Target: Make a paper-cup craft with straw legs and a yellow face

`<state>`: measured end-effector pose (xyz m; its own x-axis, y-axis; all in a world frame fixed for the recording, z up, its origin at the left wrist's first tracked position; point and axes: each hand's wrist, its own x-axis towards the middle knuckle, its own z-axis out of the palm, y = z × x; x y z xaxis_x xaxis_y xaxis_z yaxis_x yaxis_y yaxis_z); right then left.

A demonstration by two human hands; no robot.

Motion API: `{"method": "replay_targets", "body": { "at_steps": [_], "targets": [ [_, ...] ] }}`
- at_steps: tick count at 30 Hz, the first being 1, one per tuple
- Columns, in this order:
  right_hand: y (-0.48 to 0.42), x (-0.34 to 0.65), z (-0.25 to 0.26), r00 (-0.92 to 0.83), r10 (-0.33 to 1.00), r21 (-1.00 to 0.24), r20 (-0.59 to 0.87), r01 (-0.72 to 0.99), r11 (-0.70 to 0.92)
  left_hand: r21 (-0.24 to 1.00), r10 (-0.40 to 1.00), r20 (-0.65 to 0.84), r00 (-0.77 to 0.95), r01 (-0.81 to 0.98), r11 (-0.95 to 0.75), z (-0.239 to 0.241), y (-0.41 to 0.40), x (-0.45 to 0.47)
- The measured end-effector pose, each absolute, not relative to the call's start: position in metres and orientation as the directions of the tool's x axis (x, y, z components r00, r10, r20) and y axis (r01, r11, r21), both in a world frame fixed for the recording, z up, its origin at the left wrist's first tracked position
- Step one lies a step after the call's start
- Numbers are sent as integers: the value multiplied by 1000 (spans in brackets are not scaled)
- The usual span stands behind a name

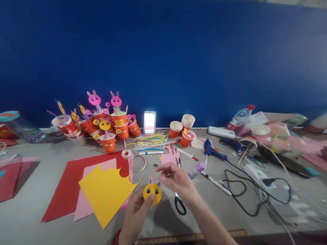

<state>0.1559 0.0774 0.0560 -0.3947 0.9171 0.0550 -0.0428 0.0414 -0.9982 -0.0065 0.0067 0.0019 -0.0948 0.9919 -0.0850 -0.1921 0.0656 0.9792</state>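
Observation:
A small round yellow paper rabbit face (154, 200) with two stuck-on eyes and upright ears is in my left hand (136, 211), the thumb pressed on its front. My right hand (180, 182) hovers beside the face's right ear, its fingers curved and apart; whether a fingertip touches the ear is unclear. Under my right wrist lie scissors (180, 206), with a black handle loop showing. Just beyond the right hand is a cut pink paper (168, 158). To the left, a yellow sheet (107, 192) with a scalloped edge overlaps pink and red sheets (62, 194).
Orange paper cups (109, 144) with rabbit figures stand at the back left. Pipe cleaners (154, 138) lie along the wall near more cups (176, 129). A purple glue stick (196, 170), a blue glue gun (214, 150), black cables (239, 188) and a power strip (259, 178) occupy the right.

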Motion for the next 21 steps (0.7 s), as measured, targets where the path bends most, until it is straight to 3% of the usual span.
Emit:
{"method": "replay_targets", "body": {
  "at_steps": [3,6,11,16,21],
  "targets": [
    [77,159,41,-256,966,-972,-27,-217,-85,964,976,-158,-148,-239,119,2,8,-6],
    [74,161,24,-165,983,-960,-84,-250,-124,955,967,-187,-173,-263,138,6,9,-4],
    [64,161,8,-99,993,-977,-68,-196,-87,961,970,-166,-179,-251,118,10,11,-3],
    [54,159,-1,-95,985,-970,-146,-181,-161,944,969,-195,-150,-296,144,5,12,-2],
    [48,157,-5,-92,996,-997,-21,72,-14,938,971,-183,-154,-323,126,-4,12,-1]
  ]
}}
